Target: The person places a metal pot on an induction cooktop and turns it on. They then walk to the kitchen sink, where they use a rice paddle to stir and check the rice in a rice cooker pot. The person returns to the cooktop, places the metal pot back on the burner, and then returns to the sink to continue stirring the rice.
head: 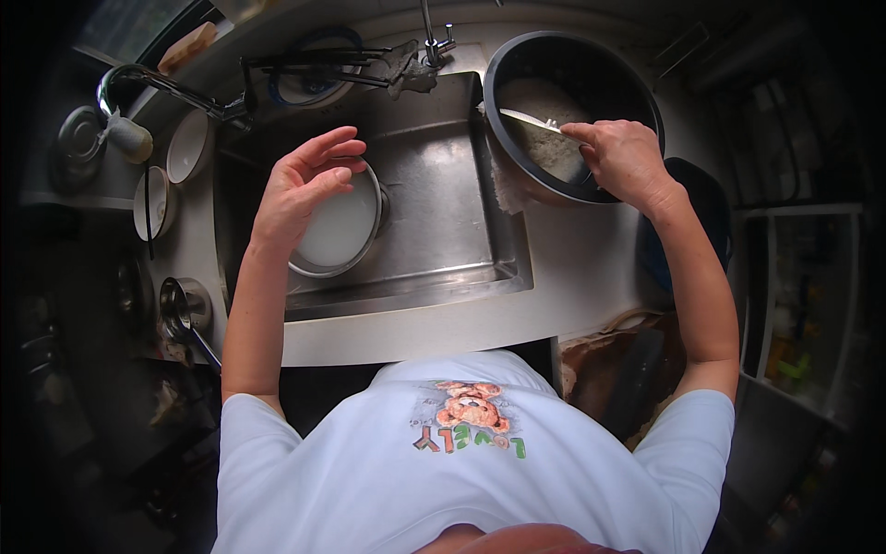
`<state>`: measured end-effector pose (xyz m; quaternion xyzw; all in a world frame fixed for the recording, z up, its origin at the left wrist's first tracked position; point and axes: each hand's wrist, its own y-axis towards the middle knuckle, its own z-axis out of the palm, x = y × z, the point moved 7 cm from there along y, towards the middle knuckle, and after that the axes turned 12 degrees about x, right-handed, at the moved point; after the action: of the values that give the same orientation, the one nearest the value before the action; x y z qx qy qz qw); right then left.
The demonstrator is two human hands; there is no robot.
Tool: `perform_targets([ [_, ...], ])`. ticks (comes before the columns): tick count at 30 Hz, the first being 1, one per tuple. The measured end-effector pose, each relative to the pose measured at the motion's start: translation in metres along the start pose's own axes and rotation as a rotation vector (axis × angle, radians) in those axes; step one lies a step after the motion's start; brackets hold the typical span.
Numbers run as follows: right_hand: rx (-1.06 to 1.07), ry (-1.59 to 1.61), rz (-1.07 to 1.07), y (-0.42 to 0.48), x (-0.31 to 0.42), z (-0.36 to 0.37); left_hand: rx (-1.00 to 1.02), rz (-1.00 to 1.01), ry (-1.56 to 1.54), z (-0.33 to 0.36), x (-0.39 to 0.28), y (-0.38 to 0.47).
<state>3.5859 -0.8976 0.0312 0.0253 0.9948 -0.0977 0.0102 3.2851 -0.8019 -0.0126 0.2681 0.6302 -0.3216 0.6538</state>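
Observation:
My right hand [626, 163] grips the handle end of a white plastic rice paddle [520, 118]. The paddle crosses the opening of a dark inner cooking pot [492, 131], and its far tip, with some pale grains stuck on it, reaches the pot's left rim. Rice [554, 147] lies at the bottom of that pot, partly covered by my hand. Fingers apart and holding nothing, my left hand [304, 181] hovers over a round metal bowl [380, 215] of cloudy white liquid [338, 228]. The bowl sits in the stainless steel sink [443, 187], its left side hidden by my hand.
A chrome faucet [163, 81] with a cloth-wrapped end arches at the upper left. Two white bowls [188, 147] and a metal ladle [202, 346] line the left counter. Behind the sink stand a smaller tap [432, 52] and a blue-rimmed bowl [277, 90]. A cloth [507, 185] lies by the pot.

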Motion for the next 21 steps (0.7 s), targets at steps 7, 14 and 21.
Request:
perform_targets([
  [7,-0.13,0.031,0.092,-0.003,-0.018,-0.014,-0.485,0.067,0.101,-0.076,-0.025,-0.135],
  [14,-0.095,0.102,0.221,-0.006,-0.05,-0.012,-1.233,-0.005,0.194,-0.187,0.015,-0.348],
  [21,0.039,0.099,0.025,0.016,-0.01,0.017,-1.49,-0.437,-0.022,-0.228,0.122,-0.468],
])
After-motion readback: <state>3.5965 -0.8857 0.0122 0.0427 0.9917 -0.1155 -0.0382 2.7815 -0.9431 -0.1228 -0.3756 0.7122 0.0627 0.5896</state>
